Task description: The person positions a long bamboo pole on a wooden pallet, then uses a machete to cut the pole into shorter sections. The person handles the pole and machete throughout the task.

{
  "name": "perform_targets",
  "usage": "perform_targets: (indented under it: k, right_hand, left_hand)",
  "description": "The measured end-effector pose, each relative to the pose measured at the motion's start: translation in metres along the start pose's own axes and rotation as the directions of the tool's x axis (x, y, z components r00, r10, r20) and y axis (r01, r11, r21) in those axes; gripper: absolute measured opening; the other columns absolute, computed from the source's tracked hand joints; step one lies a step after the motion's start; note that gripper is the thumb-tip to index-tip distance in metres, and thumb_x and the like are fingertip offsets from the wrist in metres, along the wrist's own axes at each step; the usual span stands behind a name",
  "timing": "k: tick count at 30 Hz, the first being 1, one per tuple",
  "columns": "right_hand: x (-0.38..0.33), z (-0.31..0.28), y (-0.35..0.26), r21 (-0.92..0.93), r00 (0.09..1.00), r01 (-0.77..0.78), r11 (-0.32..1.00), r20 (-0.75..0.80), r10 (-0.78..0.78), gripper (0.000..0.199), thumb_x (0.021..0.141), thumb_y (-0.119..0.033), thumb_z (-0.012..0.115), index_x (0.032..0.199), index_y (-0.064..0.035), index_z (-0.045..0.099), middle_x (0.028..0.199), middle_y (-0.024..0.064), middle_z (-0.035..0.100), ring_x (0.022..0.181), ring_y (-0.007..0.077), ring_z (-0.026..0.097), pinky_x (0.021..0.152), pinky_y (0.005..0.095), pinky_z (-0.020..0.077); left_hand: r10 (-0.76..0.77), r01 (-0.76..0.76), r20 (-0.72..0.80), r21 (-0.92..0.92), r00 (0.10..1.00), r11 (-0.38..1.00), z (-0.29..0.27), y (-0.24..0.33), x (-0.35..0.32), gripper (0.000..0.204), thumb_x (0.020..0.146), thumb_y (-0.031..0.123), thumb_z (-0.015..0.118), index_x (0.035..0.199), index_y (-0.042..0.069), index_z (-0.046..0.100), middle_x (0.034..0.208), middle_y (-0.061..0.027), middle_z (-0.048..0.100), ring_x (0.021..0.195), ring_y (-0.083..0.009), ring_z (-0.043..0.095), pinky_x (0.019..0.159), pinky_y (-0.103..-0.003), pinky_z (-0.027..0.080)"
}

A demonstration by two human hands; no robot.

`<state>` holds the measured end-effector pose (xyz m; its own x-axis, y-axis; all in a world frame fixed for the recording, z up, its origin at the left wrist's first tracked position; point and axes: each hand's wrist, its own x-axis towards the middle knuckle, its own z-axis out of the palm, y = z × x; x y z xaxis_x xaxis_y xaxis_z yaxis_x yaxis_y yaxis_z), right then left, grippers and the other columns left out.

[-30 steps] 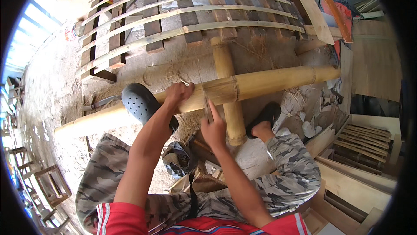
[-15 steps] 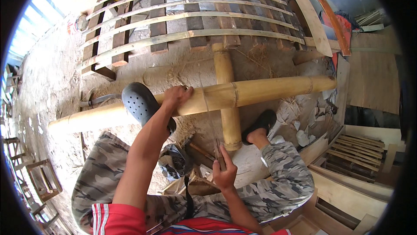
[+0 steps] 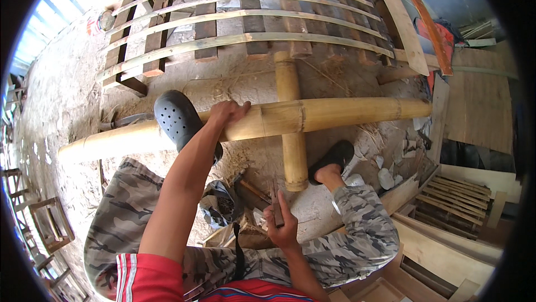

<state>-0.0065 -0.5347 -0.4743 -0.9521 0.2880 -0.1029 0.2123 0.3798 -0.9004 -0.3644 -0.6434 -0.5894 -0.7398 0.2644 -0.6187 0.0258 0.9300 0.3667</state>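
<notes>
A thick yellow bamboo pole (image 3: 346, 114) lies crosswise before me, resting on a shorter bamboo piece (image 3: 294, 159). My left hand (image 3: 228, 113) presses on top of the pole, fingers wrapped over its far side. Left of that hand, my foot in a grey clog (image 3: 174, 113) bears on the pole. Below the pole, my right hand (image 3: 283, 228) grips the wooden handle of a handsaw (image 3: 276, 207), its index finger stretched along the handle. The blade, nearly edge-on and faint, runs up toward a thin line across the pole, just right of my left hand.
Beyond the pole stands a slatted frame (image 3: 245, 38) of bamboo strips over dark wooden bars. A hammer (image 3: 252, 189) and a black plastic bag (image 3: 219, 204) lie between my legs. My other shoe (image 3: 335, 159) is right of the support. Wooden panels (image 3: 480, 101) and boxes stand at the right.
My right hand has drawn the saw slightly back toward me and to the left. My left hand and foot stay on the pole; the view has shifted a little.
</notes>
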Motion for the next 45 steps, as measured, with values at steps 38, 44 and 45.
perform_targets:
  k: [38,44,45]
  right_hand:
    - [0.106,0.032,0.001,0.095,0.987,0.100,0.990,-0.134,-0.087,0.055,0.089,-0.002,0.059,0.144,-0.0014,0.052,0.130,0.0251,0.064,0.124,0.0322,0.063,0.098,0.0371,0.0502]
    - [0.027,0.014,-0.016,-0.036,0.996,0.008,0.999,-0.087,-0.011,0.055,0.089,-0.005,0.062,0.143,-0.0036,0.054,0.128,0.0236,0.066,0.117,0.0302,0.067,0.094,0.0365,0.0518]
    - [0.029,0.013,-0.012,-0.055,0.994,0.030,0.998,-0.106,-0.035,0.055,0.089,-0.004,0.062,0.143,-0.0041,0.054,0.122,0.0212,0.069,0.109,0.0272,0.069,0.090,0.0350,0.0529]
  left_hand:
    - [0.066,-0.068,0.023,0.071,0.998,0.995,0.018,-0.029,0.009,0.076,0.096,0.059,0.031,0.119,-0.002,0.069,0.127,-0.0286,0.063,0.124,-0.0421,0.059,0.108,-0.048,0.042]
    - [0.106,-0.107,0.021,0.069,0.994,0.992,0.022,-0.025,0.009,0.077,0.095,0.064,0.033,0.120,0.002,0.071,0.128,-0.0260,0.064,0.124,-0.0403,0.059,0.107,-0.047,0.044]
    - [0.064,-0.065,0.029,0.056,0.998,0.996,0.024,-0.025,0.006,0.074,0.095,0.063,0.033,0.119,0.005,0.071,0.129,-0.0251,0.064,0.123,-0.0413,0.060,0.106,-0.048,0.044]
